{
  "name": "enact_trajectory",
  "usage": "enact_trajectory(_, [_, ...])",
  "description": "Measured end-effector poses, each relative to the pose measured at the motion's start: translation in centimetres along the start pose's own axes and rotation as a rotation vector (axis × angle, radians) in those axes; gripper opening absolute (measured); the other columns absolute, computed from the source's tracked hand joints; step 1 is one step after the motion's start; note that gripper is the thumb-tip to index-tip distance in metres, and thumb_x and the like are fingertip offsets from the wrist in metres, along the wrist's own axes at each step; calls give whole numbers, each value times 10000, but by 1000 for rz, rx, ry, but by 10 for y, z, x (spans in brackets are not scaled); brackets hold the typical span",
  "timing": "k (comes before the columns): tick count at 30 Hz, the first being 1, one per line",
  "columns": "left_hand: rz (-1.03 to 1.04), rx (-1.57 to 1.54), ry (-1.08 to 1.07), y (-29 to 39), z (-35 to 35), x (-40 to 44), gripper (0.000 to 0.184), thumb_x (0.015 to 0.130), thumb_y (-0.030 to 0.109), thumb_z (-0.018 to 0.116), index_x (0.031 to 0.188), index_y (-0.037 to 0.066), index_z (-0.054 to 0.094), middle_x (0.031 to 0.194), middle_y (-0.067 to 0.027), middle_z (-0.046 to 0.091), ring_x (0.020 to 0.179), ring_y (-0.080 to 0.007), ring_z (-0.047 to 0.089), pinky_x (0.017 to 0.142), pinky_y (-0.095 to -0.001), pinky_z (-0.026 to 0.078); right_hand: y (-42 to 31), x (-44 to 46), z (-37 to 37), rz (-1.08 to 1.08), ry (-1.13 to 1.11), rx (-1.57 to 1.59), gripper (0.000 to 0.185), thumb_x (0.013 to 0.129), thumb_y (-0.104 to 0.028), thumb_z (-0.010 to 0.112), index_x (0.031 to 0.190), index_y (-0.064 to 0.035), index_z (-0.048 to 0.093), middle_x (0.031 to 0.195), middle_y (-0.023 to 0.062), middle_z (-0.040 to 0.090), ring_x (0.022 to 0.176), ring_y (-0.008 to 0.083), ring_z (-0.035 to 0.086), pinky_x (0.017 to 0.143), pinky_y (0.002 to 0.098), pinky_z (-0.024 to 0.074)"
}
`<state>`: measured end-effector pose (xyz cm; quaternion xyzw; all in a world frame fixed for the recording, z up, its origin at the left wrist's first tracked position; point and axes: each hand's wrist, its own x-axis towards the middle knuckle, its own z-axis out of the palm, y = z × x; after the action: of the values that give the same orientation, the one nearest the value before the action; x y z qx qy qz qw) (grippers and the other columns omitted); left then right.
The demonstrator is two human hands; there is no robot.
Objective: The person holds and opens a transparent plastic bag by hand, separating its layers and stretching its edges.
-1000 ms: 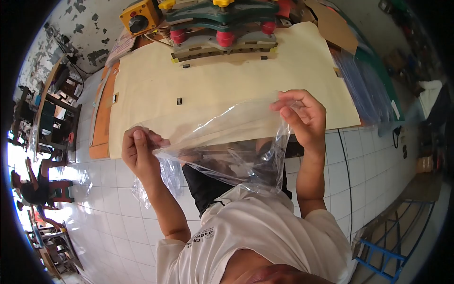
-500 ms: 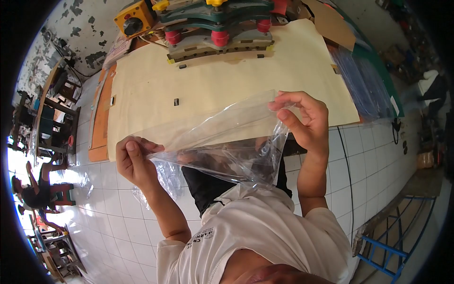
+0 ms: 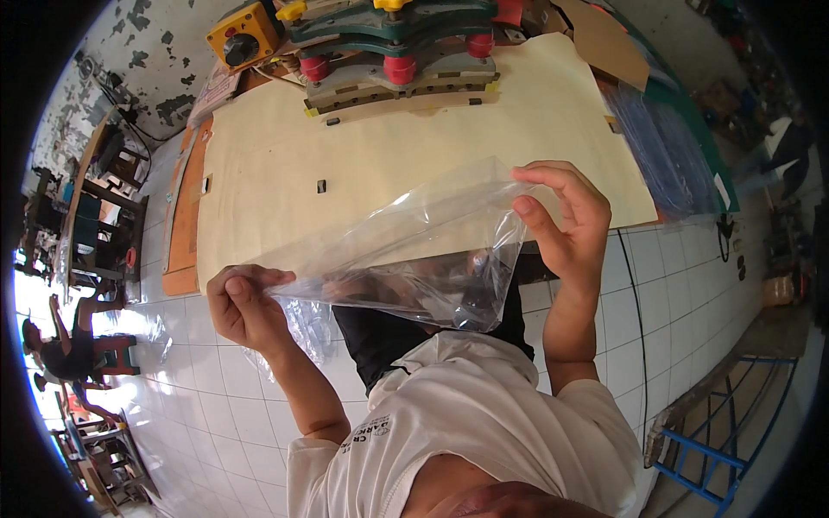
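A thin clear plastic sheet (image 3: 414,250) stretches between my hands, over my lap and the table's front edge. It is creased and see-through, with a loose corner rising beside my right fingertips. My left hand (image 3: 246,306) pinches its left end between thumb and fingers. At the upper right end, my right hand (image 3: 570,211) holds the film at the fingertips, with thumb and forefinger curved a little apart. Beneath the sheet lies a cream-coloured board (image 3: 414,160) on the table, with small dark blocks (image 3: 322,186) on it.
A green machine press (image 3: 397,39) with red rollers stands at the table's back, beside a yellow control box (image 3: 244,36). Stacked clear plastic sheets (image 3: 661,155) lie at the right. More plastic (image 3: 308,328) hangs below my left hand. A blue metal frame (image 3: 717,457) stands lower right; people sit far left.
My right hand has shifted slightly right and up, its thumb and forefinger a bit wider. My left hand has dropped slightly. The sheet between them is drawn a little wider.
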<state>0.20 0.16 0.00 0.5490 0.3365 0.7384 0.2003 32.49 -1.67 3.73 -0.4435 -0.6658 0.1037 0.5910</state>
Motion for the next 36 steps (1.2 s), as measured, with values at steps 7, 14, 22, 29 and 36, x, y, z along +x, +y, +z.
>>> enact_trajectory(7, [24,15,33,1,-2,0,308,986,262,491,883,-29,485,629,-121,530,485,-205,561,454,-303,512,0,0,-5,3,-41,56,136,794,-80,692,888,12,656,869,111,661,800,200,634,747,275,482])
enact_trajectory(14, [6,-29,-14,0,-5,1,285,987,236,490,899,-34,499,644,-117,537,501,-197,564,455,-305,515,3,3,-7,65,-93,108,135,808,-97,678,868,20,648,856,112,655,793,195,627,743,273,475])
enact_trajectory(22, [-61,-85,-61,2,-3,4,239,986,185,478,894,-30,525,731,-95,519,582,-150,546,461,-311,554,0,10,-6,61,-208,94,167,813,-108,681,907,29,661,855,113,661,799,192,628,749,269,473])
enact_trajectory(29, [-99,-73,-12,7,4,6,251,981,191,496,872,-34,521,647,-109,532,521,-185,559,466,-294,507,3,6,-5,169,-139,168,167,819,-117,706,893,28,670,834,100,680,794,155,633,747,257,475])
enact_trajectory(36, [-157,-82,-28,12,6,5,238,976,175,499,873,-37,529,661,-112,539,529,-174,561,473,-281,504,1,4,-10,245,-137,192,146,832,-105,693,862,36,675,823,97,685,792,136,629,746,252,476])
